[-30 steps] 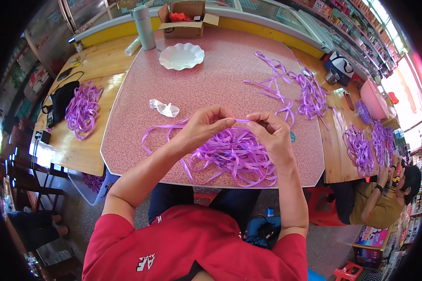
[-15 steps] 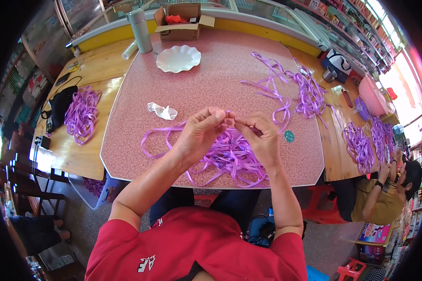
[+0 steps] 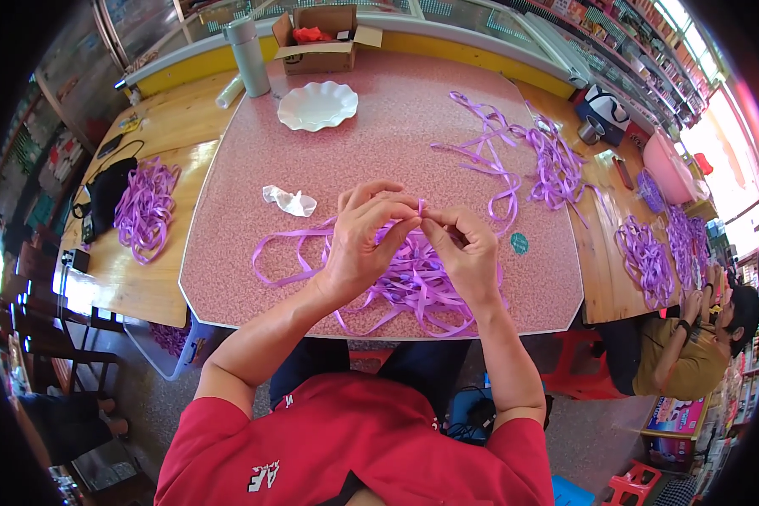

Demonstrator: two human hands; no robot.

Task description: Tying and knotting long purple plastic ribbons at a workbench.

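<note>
Here, our left hand (image 3: 364, 240) and right hand (image 3: 465, 253) meet, both pinching a purple ribbon (image 3: 421, 205) above the ribbon heap (image 3: 422, 291) on the speckled pink table (image 3: 228, 190); farther out, we see a crumpled white scrap (image 3: 289, 201) and a scalloped plate (image 3: 318, 105).

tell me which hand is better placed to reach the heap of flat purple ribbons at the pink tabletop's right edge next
Probably the right hand: it's nearer the heap of flat purple ribbons than the left hand is. Both seem to pinch a narrow purple strip, though.
</note>
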